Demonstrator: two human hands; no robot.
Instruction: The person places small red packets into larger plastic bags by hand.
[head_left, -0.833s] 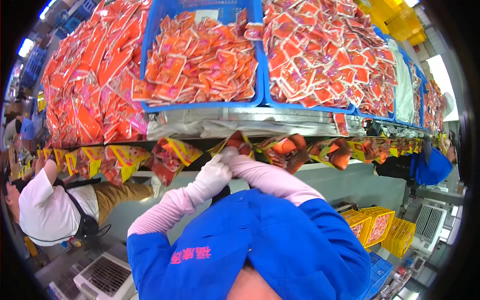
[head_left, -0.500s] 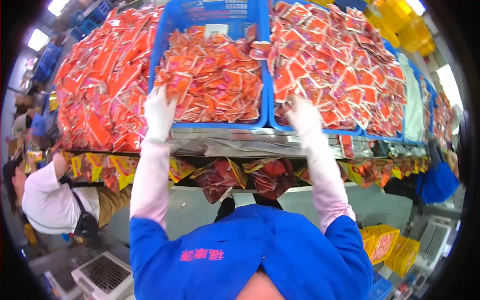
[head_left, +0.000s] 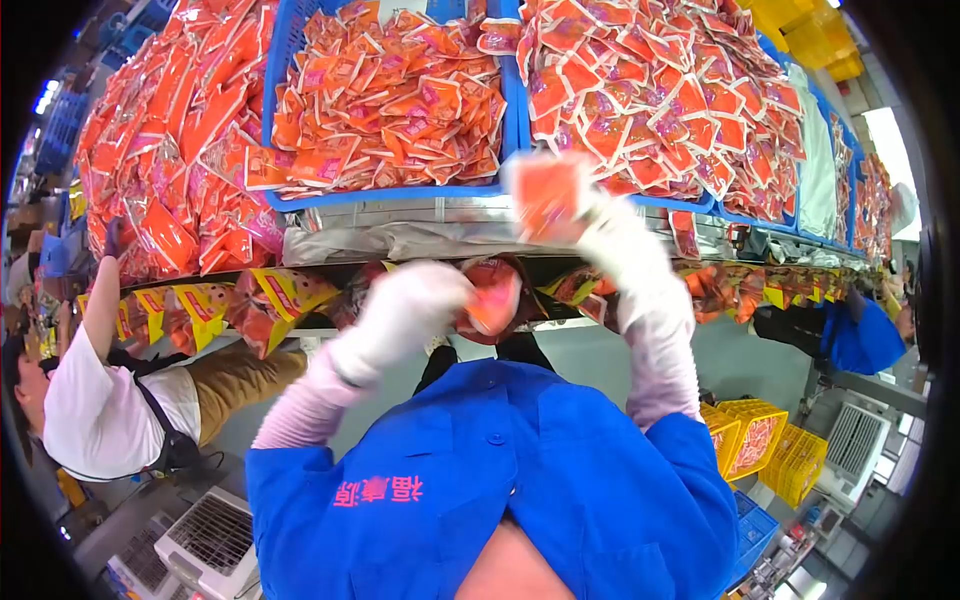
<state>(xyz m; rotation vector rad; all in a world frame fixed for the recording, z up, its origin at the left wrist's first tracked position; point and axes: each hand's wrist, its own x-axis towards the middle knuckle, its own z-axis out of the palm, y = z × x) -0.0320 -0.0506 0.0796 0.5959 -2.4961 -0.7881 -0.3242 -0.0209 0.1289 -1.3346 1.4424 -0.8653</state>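
Note:
My left hand, in a white glove and blurred by motion, holds an orange-red packet over an open bag at the front edge of the bench. Gloved in white too, my right hand grips a red packet with a pale border, raised in front of the blue crates. Behind my hands, a blue crate holds a heap of small orange packets. The crate to its right is piled with red packets.
A large heap of red packets lies on the left. Yellow-topped bags line the bench front. A person in a white shirt stands at left. Another in blue is at right. Yellow crates stand low at right.
Both hands have left the crates and come toward my body, each now with a packet. The left moved over a bag. The crates and bench appear shifted slightly up and left.

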